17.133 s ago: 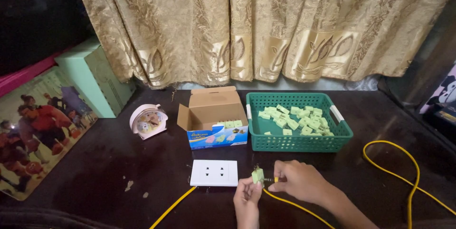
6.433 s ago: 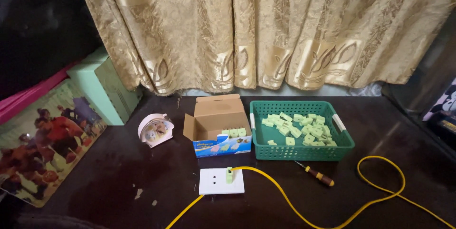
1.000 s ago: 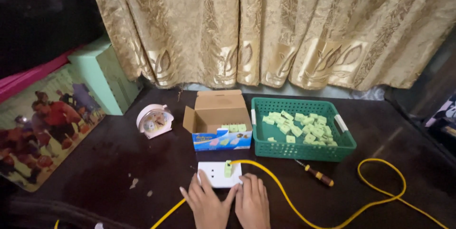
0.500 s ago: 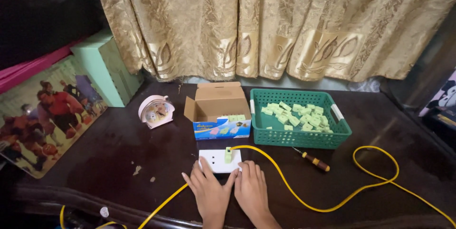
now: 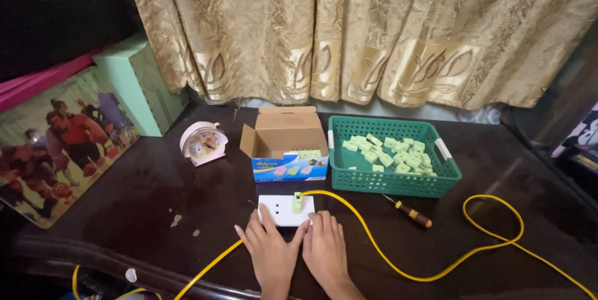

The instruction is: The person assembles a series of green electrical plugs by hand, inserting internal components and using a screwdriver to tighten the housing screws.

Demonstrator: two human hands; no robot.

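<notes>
Head view: left hand (image 5: 272, 253) and right hand (image 5: 324, 250) flat, open, holding nothing, fingertips touching socket (image 5: 285, 210). Likely light, rigid, smooth plastic; best gripped by side edges, clear of plug (image 5: 298, 200) and cable (image 5: 398, 266).

Glossy dark wooden table (image 5: 498, 169), smooth white plastic socket plate (image 5: 280, 208), green plastic mesh basket (image 5: 392, 178), cardboard box (image 5: 283, 135).
</notes>
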